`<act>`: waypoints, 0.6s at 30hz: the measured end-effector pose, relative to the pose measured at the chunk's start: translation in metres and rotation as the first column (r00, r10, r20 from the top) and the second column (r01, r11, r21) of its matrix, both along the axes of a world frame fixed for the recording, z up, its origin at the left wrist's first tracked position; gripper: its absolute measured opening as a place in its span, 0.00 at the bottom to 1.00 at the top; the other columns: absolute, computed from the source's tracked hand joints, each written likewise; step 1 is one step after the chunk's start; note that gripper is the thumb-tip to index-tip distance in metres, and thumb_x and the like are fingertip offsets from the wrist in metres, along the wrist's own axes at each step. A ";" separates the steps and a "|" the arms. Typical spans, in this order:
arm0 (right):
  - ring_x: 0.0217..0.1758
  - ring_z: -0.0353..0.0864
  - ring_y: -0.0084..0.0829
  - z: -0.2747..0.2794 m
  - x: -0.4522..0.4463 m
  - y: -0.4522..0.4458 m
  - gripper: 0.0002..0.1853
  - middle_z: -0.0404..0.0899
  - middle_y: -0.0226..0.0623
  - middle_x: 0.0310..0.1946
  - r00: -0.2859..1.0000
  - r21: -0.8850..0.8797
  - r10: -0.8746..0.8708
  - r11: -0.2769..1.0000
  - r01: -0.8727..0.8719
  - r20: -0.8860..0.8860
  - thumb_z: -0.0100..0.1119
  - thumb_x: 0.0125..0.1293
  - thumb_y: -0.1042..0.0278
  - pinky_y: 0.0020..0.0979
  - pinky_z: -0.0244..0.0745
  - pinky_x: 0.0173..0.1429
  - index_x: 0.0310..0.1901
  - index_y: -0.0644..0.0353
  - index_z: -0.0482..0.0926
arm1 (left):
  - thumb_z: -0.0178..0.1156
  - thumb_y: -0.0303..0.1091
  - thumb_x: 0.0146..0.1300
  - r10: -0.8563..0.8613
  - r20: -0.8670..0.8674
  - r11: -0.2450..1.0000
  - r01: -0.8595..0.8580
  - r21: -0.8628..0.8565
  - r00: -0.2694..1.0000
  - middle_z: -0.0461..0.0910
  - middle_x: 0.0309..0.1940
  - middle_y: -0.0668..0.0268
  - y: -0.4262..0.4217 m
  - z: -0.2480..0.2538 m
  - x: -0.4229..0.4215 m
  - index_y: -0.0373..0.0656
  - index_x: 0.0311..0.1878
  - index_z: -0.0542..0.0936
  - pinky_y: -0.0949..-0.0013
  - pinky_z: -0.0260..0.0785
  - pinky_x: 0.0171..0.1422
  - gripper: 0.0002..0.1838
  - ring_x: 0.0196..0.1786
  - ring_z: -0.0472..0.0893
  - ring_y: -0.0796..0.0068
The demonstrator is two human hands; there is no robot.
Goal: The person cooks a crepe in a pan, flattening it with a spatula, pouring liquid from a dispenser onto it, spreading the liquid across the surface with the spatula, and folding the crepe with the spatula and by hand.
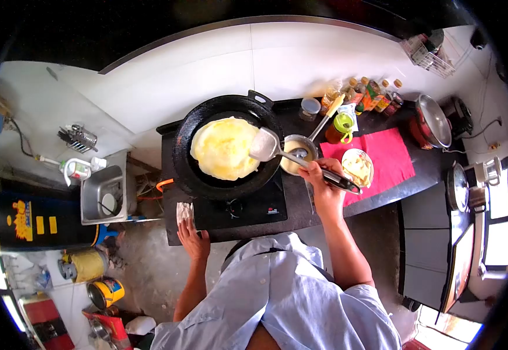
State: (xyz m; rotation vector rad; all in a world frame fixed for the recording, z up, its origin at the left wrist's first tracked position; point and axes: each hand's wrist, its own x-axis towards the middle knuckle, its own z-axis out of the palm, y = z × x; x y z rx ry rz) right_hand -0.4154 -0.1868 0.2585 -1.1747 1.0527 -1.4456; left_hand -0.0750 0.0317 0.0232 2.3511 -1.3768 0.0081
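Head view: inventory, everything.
counter: 1, dark, mid-view
cooktop: 1, black, on counter
wok: 1, black, on cooktop
pancake: 1, pale yellow, in wok
spatula: 1, silver, blade over wok
vessel: 1, silver, right of wok
cloth: 1, red, on counter
plate: 1, pale, on cloth
jug: 1, green-lidded, by cloth
bottles: several, mixed, back of counter
pot: 1, red, counter's right end
sink: 1, silver, left
wad: 1, whitish, counter's front
other clutter: uncounted, mixed, edges
left hand: 1, bare, on wad
right hand: 1, bare, gripping spatula

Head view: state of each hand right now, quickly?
Left hand: fingers on a pale crumpled cloth or paper; whether it grips cannot be told.
Right hand: closed, holding the spatula by its handle.
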 end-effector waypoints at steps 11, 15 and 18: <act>0.60 0.87 0.48 -0.026 -0.015 0.030 0.16 0.85 0.50 0.51 0.635 0.275 0.204 0.773 -0.572 0.745 0.56 0.82 0.60 0.49 0.83 0.68 0.58 0.64 0.79 | 0.69 0.31 0.64 0.286 -0.234 0.951 -0.305 -0.048 0.929 0.78 0.66 0.42 0.083 0.005 -0.071 0.37 0.71 0.75 0.47 0.68 0.74 0.32 0.69 0.76 0.43; 0.66 0.83 0.48 -0.029 -0.007 0.052 0.20 0.83 0.51 0.59 0.660 0.224 0.374 0.737 -0.638 0.652 0.56 0.82 0.62 0.51 0.80 0.71 0.67 0.65 0.73 | 0.64 0.38 0.76 0.198 -0.813 0.920 -0.390 -0.039 0.548 0.90 0.50 0.57 0.073 0.039 -0.105 0.33 0.64 0.82 0.66 0.77 0.62 0.21 0.52 0.88 0.70; 0.68 0.82 0.44 -0.025 -0.002 0.059 0.20 0.82 0.50 0.61 0.711 0.221 0.467 0.732 -0.644 0.526 0.60 0.80 0.68 0.47 0.84 0.68 0.68 0.66 0.74 | 0.58 0.42 0.81 0.127 -0.914 0.967 -0.254 0.028 0.386 0.88 0.54 0.57 0.018 0.137 -0.141 0.31 0.66 0.81 0.66 0.75 0.67 0.23 0.56 0.87 0.69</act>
